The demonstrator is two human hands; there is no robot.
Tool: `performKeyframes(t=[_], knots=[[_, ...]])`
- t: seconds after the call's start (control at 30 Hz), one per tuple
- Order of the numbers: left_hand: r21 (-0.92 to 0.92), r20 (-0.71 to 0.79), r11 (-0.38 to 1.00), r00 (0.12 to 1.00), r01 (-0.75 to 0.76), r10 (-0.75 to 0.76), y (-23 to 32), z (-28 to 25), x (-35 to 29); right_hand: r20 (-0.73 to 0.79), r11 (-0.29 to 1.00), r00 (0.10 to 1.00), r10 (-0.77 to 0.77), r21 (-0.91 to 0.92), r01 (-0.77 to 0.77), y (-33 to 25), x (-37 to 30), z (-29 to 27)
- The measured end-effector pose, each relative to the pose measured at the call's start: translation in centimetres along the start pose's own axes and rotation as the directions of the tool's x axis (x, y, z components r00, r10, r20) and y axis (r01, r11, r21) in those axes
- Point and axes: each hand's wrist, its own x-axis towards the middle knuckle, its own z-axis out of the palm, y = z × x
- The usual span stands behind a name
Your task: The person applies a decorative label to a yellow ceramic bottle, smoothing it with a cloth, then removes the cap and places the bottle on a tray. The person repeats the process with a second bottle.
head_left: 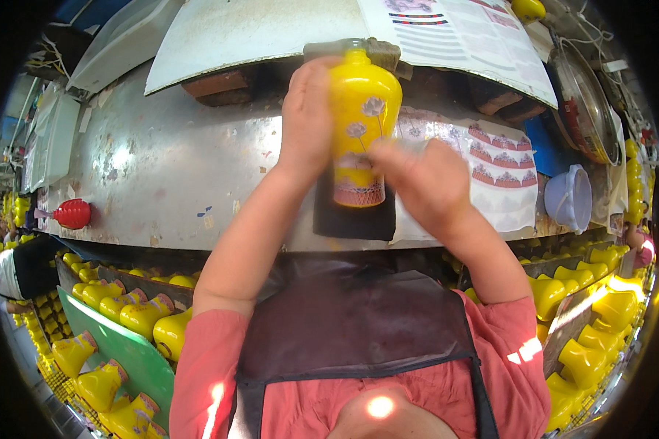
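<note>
A glossy yellow bottle-shaped vase lies in front of me, its narrow neck pointing away. Pale flower decals and a pink patterned band near its base decorate it. My left hand is closed against the vase's left side, with most fingertips hidden. On the right, my right hand reaches over the lower flowers, its fingers smeared by motion; whether they hold anything is unclear. Under the vase is a dark pad, and its neck end meets a brownish cloth-wrapped rest. Right of it lies a sheet of pink decals.
A lavender bucket stands at the table's right end, a red ribbed container at the left. A raised white board spans the far side on brick-like blocks. Several yellow vases crowd racks on both sides below the metal tabletop.
</note>
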Motion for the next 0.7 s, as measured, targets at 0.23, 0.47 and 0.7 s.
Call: performKeyframes(t=[0.23,0.47,0.7], knots=[[0.32,0.03,0.935,0.988,-0.154,0.153,0.1,0.9,-2.5,-0.055,0.706,0.739,0.671,0.35,-0.615,1.0,0.7,0.7],[0.548,0.047,0.828,0.993,-0.12,0.113,1.8,1.2,-4.0,-0.12,0.629,0.673,0.73,0.504,-0.592,2.2,2.1,1.4],[0.387,-0.004,0.917,0.995,0.095,-0.101,1.1,1.6,-5.4,0.014,0.441,0.592,0.806,0.653,-0.616,2.6,0.9,1.7]])
